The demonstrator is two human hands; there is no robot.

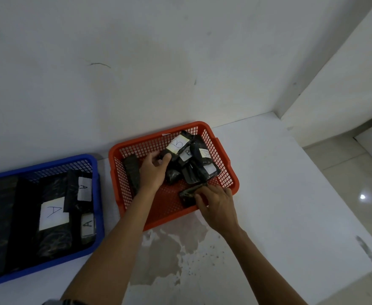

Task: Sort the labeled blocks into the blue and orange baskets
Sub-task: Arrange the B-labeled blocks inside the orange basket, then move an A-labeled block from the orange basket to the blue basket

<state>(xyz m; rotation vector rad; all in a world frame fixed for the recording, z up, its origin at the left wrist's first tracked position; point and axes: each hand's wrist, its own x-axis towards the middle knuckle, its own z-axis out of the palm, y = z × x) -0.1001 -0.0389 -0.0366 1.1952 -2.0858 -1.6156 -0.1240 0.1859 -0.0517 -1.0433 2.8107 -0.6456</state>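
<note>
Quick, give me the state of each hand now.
Left hand: closed on a B-labeled block inside the orange basket.
Right hand: fingers closed on a dark block at the basket's near corner.

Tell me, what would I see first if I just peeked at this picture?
First you'd spot the bright orange basket in the middle, against the wall, with both hands reaching in. The left hand holds a black block with a B label, and the right hand grips a dark block at the near edge. To the left sits the blue basket, full of black blocks with A labels.
</note>
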